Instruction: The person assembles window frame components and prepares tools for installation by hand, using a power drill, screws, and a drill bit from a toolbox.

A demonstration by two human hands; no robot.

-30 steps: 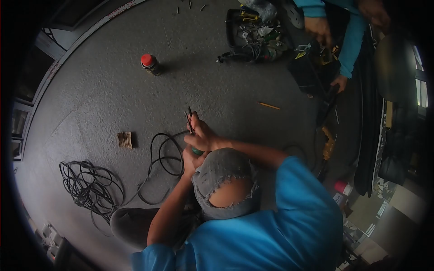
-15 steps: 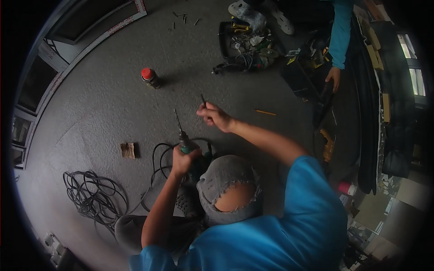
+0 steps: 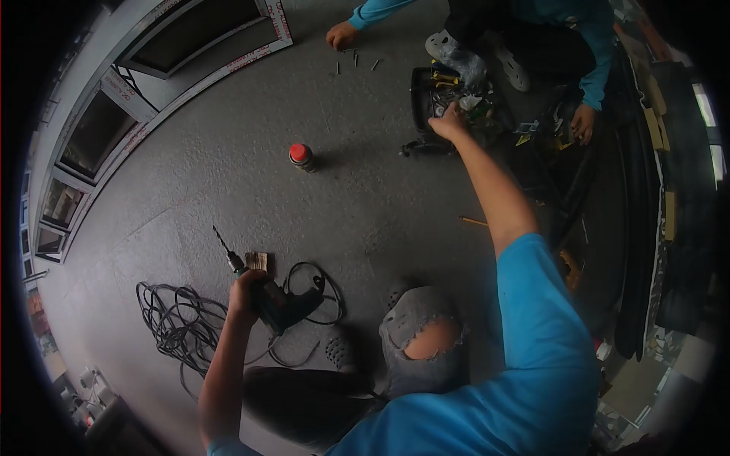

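Note:
My left hand (image 3: 245,292) is wrapped around the chuck end of a dark green power drill (image 3: 285,302). Its long drill bit (image 3: 220,239) points up and left, above the floor. My right hand (image 3: 449,121) reaches forward to the near edge of a black tool tray (image 3: 417,102) full of loose metal parts and tools. The fingers of that hand look curled together, and anything in them is too small or hidden to make out. A crumpled clear plastic bag (image 3: 465,67) lies at the tray's far side.
A red-capped can (image 3: 301,157) stands mid-floor. Coiled black cable (image 3: 173,323) and a small brown cardboard piece (image 3: 257,262) lie at left. A pencil (image 3: 474,221) lies near my right forearm. A co-worker's hands (image 3: 343,35) reach toward scattered screws and over tools. Framed panels (image 3: 97,137) stand at left.
My right hand has moved forward and right to the tray; the thin dark rod it held is no longer visible. My left hand has swung the drill leftward. A co-worker's other hand has appeared near the screws.

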